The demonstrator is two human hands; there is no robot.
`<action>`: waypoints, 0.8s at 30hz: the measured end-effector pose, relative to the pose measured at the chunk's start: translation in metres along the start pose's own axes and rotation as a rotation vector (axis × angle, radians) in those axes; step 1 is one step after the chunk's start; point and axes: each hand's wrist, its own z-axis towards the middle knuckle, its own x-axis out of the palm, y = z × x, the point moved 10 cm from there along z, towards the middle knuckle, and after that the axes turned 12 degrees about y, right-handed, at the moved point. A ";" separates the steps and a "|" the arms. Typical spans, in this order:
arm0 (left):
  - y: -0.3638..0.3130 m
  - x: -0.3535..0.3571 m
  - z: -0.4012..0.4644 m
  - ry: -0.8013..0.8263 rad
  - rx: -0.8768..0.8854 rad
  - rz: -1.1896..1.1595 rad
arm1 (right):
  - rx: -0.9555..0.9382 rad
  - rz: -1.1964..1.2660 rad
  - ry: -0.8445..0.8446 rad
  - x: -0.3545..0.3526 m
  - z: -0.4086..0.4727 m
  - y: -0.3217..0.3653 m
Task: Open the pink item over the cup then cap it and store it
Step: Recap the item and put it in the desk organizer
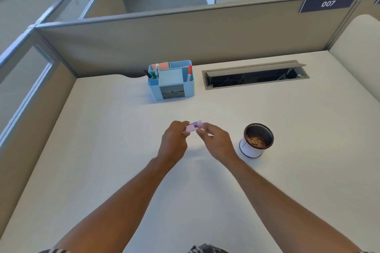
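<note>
Pink item [194, 126] pinched at both ends, left hand [174, 139] and right hand [213, 139], fingers closed on it | held left of cup [257, 139], not over it | blue organizer [171, 80] beyond cup, likely storage.

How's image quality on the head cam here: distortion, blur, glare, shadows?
Head view: strong wide-angle bowing, the partition top and desk edges curve. The pink item held between left hand and right hand is small and soft, detail unreadable. Lighting is even and diffuse; only faint shadows under the hands and beside the cup. No hard glare, though the white desk runs bright.
</note>
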 end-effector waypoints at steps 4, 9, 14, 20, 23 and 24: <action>0.027 -0.035 0.024 -0.031 -0.043 0.071 | -0.064 -0.564 0.169 0.061 0.018 -0.014; 0.040 -0.072 0.078 -0.041 -0.048 0.131 | -0.089 -0.842 0.285 0.101 0.022 -0.048; 0.042 -0.098 0.138 -0.023 0.024 0.250 | -0.150 -0.888 0.190 0.103 0.018 -0.052; 0.059 -0.102 0.195 -0.013 -0.001 0.275 | -0.169 -0.886 0.155 0.103 0.018 -0.056; 0.068 -0.095 0.211 0.008 -0.021 0.260 | -0.165 -0.875 0.153 0.103 0.020 -0.059; 0.070 -0.092 0.214 0.019 -0.022 0.264 | -0.161 -0.871 0.156 0.103 0.020 -0.060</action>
